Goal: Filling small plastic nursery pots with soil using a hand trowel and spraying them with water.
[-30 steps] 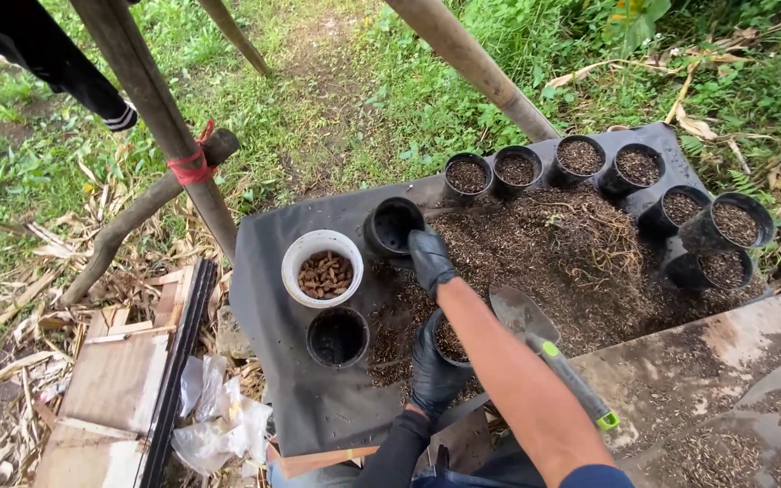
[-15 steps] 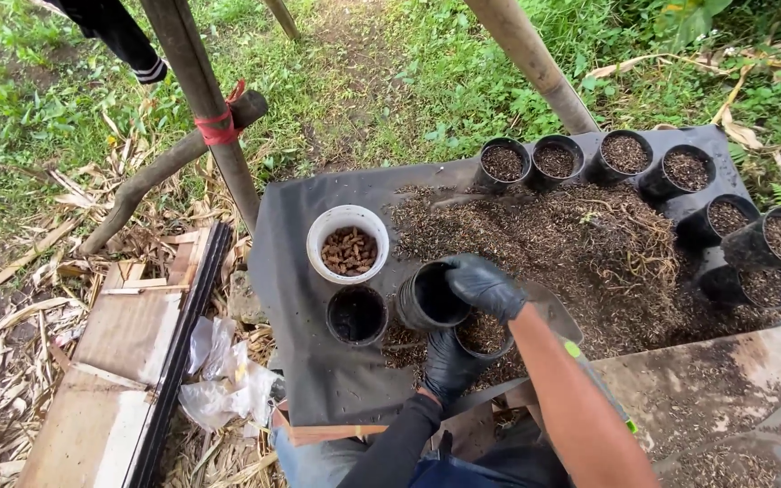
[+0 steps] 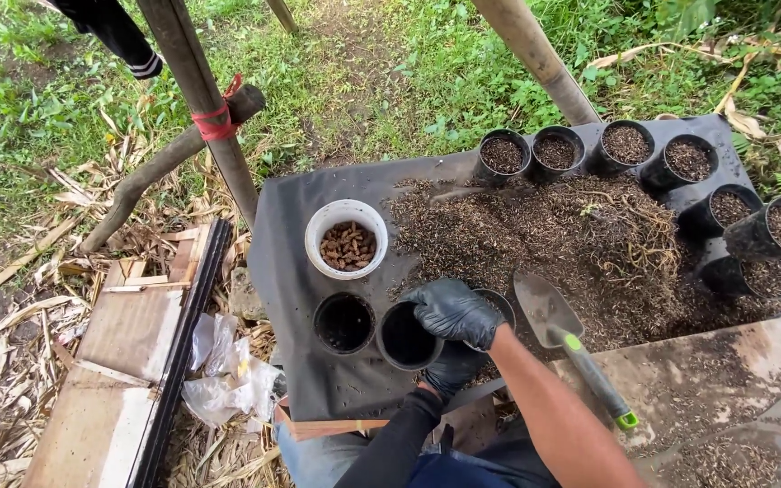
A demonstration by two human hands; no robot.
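Observation:
My gloved right hand (image 3: pixel 454 312) grips the rim of an empty black pot (image 3: pixel 406 337) that stands on the black sheet (image 3: pixel 282 226). A second empty black pot (image 3: pixel 343 323) is just left of it. My gloved left hand (image 3: pixel 449 369) lies under the right one, mostly hidden, and holds a third black pot (image 3: pixel 502 303) of which only part of the rim shows. A white tub of brown pellets (image 3: pixel 347 239) stands behind the empty pots. A trowel (image 3: pixel 549 312) with a grey and green handle lies by my right forearm, at the edge of the soil heap (image 3: pixel 571 239).
Several soil-filled black pots (image 3: pixel 627 145) line the far and right edges of the sheet. Wooden poles (image 3: pixel 196 86) rise at the back left and back middle. Planks (image 3: pixel 128 334), plastic bags (image 3: pixel 219 380) and dry leaves lie to the left. Another person's dark sleeve (image 3: pixel 115 27) shows at the top left.
My right hand picked up the empty pot from behind the white tub's right side and brought it toward me, down beside the other empty pot. The left hand stayed on its pot.

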